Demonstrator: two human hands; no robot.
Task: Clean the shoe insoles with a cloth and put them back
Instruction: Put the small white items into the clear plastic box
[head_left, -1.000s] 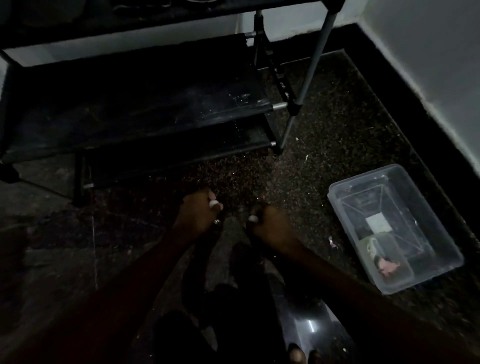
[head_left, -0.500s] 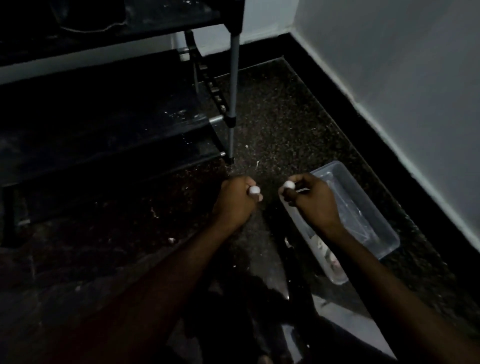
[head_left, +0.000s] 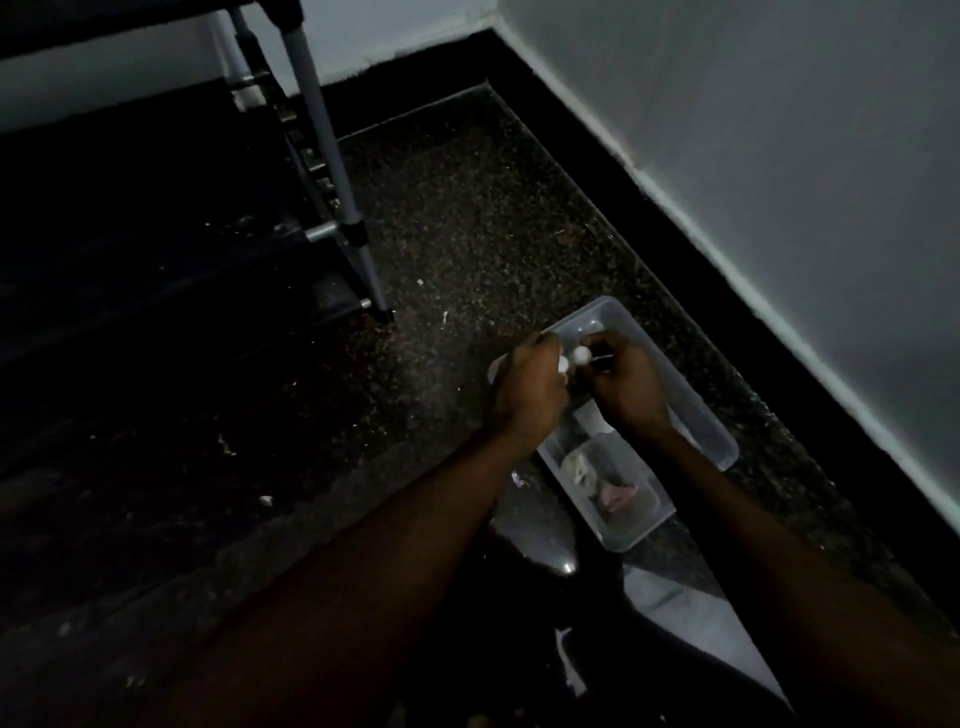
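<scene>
My left hand (head_left: 527, 389) and my right hand (head_left: 626, 387) are both curled into fists, almost touching, above the far half of a clear plastic box (head_left: 724, 448) on the dark speckled floor. A small white bit (head_left: 734, 355) shows where the two thumbs meet; I cannot tell what it is. In the near end of the box lie a pale crumpled cloth (head_left: 581, 466) and a pinkish scrap (head_left: 619, 496). No insole or shoe is plainly visible in the dim light.
A dark shoe rack with a metal leg (head_left: 332, 171) stands at the left. A grey wall (head_left: 779, 156) with black skirting runs along the right. Small bits of litter (head_left: 266, 500) dot the floor. Dark shapes lie under my forearms.
My hands have swung from in front of the rack to the right and come together over the clear box. They were a short gap apart half a second ago.
</scene>
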